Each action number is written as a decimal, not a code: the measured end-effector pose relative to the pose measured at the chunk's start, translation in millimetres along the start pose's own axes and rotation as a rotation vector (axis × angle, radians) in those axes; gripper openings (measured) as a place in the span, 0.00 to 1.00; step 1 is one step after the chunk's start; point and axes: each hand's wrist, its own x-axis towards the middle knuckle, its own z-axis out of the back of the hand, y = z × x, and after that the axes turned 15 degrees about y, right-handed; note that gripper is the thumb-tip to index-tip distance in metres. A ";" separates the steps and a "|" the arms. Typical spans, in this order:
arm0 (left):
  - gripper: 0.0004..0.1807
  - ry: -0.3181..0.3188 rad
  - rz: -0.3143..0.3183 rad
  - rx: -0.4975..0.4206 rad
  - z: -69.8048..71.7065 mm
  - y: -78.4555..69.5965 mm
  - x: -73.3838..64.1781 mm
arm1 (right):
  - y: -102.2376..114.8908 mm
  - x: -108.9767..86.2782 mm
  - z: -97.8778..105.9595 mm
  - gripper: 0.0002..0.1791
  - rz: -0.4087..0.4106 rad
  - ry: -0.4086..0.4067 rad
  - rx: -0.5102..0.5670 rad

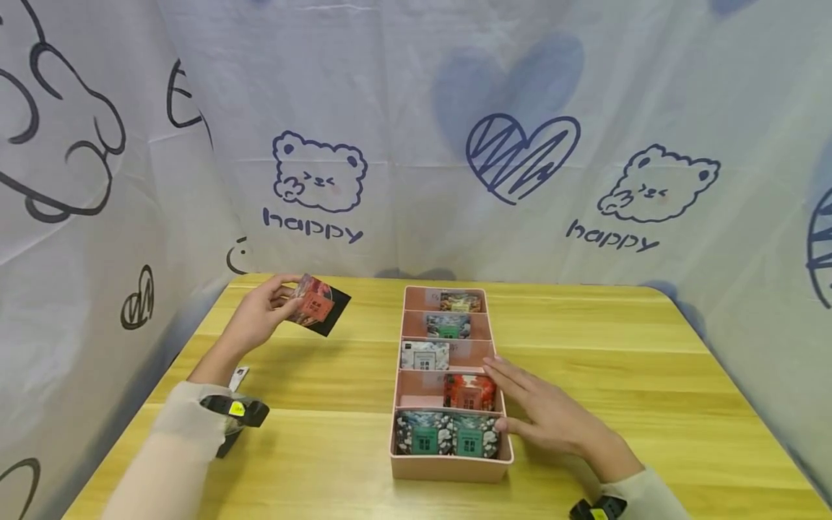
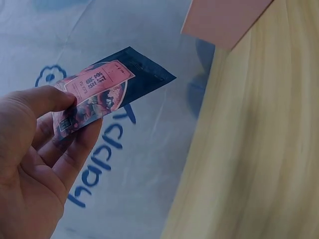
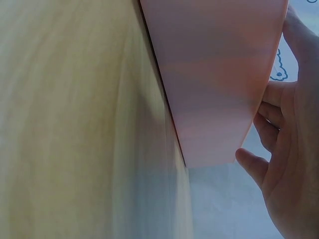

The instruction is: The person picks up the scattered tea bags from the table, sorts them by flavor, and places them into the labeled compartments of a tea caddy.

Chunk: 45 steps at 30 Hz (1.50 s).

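Observation:
My left hand pinches a flat sachet between thumb and fingers, raised over the table's left side. In the left wrist view, this sachet has a pink label, a flower print and a dark end. A long pink divided box stands mid-table. My right hand rests at its right rim, fingers extended over the edge. Two green-labelled sachets fill the nearest compartment. Behind them are a red sachet, a white sachet, another green-labelled sachet and a yellow-labelled sachet.
Beneath my left wrist is a dark object with a pale strip, mostly hidden by the sleeve. The wooden table ends at a white printed cloth hanging at the back and sides.

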 end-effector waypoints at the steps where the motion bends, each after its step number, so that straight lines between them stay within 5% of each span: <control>1: 0.21 0.005 -0.008 0.002 -1.1 -2.3 1.4 | -0.3 0.3 -0.4 0.44 0.002 -0.001 -0.004; 15: 0.22 0.077 -0.127 -0.016 -14.3 -30.8 14.1 | -1.5 1.2 -2.4 0.45 0.008 0.001 0.011; 32: 0.19 0.165 -0.169 0.058 -36.6 -66.7 27.6 | -1.3 0.6 -2.2 0.44 -0.011 0.014 0.023; 45: 0.18 0.252 -0.246 0.018 -55.0 -83.2 37.7 | -1.0 0.3 -0.2 0.44 -0.002 0.016 0.018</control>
